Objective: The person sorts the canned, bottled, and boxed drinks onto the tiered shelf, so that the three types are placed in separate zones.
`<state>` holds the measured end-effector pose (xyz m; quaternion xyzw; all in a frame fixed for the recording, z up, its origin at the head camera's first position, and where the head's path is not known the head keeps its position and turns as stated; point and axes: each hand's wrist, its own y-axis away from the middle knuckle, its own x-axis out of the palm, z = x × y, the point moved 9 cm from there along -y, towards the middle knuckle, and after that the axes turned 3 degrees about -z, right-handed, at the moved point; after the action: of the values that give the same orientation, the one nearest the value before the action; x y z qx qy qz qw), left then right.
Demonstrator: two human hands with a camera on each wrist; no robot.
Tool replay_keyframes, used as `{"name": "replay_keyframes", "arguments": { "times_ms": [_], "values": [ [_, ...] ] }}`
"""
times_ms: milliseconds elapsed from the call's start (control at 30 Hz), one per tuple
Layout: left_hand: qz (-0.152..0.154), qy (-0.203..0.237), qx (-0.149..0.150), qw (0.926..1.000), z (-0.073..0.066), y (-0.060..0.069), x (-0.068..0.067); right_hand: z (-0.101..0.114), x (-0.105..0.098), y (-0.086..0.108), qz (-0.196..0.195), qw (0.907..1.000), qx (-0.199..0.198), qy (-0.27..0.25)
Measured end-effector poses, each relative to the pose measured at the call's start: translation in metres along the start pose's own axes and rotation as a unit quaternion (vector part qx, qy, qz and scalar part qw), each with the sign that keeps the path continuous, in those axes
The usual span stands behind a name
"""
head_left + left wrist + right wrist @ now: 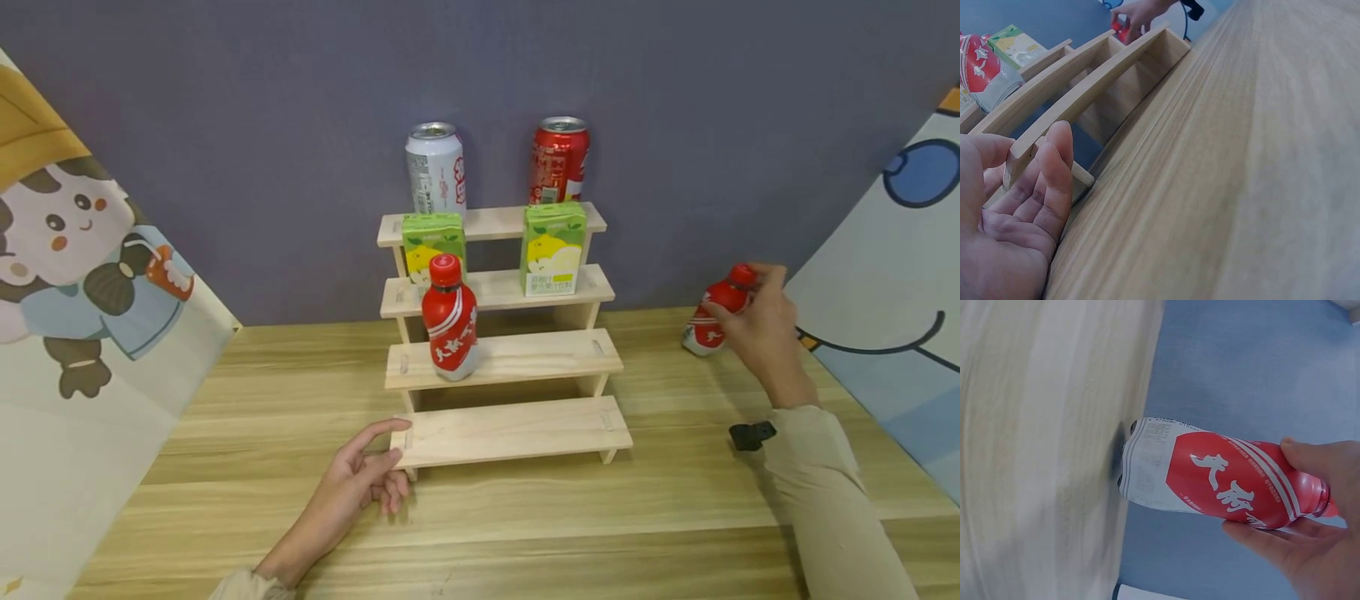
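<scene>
At the right, my right hand [765,333] grips a red-and-white drink bottle [708,321] around its upper part, just below the red cap. The bottle leans, its base at or just above the table; the right wrist view shows white lettering on its label [1229,481]. My left hand [360,475] pinches the left end of the lowest step of a wooden stepped shelf [517,429], thumb and fingers on either side of the board [1079,94]. A second, matching bottle [452,325] stands upright at the left of the second step from the bottom.
Two green juice boxes [553,250] stand on the third step, the left one partly behind the standing bottle. On the top step are a white can [437,171] and a red can [558,162]. A dark wall [300,167] rises behind; printed panels [900,275] flank the table.
</scene>
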<state>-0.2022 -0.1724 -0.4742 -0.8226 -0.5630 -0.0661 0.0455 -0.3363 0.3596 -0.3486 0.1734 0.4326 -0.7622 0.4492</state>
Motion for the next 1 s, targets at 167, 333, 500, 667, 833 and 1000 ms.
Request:
{"name": "replay_keyframes", "arguments": {
  "times_ms": [167,333,500,667,833,1000],
  "values": [
    [-0.006,0.001,-0.004,1.0000,0.001,-0.001,-0.001,0.016,-0.003,0.000,-0.004,0.9997,-0.026,0.000],
    [0.009,0.005,0.005,0.9999,-0.001,0.000,0.000,0.037,-0.005,0.001,-0.004,0.9988,-0.048,0.004],
    [0.019,0.006,0.012,0.9997,-0.003,-0.001,0.002,0.058,-0.008,0.002,-0.007,0.9976,-0.069,0.004],
    [0.017,0.004,0.009,0.9998,-0.003,-0.001,0.002,0.077,-0.013,0.004,-0.003,0.9970,-0.077,0.000],
    [0.015,0.001,0.008,0.9998,-0.003,0.000,0.001,0.097,-0.016,0.006,-0.001,0.9959,-0.091,-0.005],
    [0.017,-0.002,0.010,0.9998,-0.003,-0.001,0.002,0.115,-0.021,0.011,0.000,0.9945,-0.103,-0.020]
  ]
}}
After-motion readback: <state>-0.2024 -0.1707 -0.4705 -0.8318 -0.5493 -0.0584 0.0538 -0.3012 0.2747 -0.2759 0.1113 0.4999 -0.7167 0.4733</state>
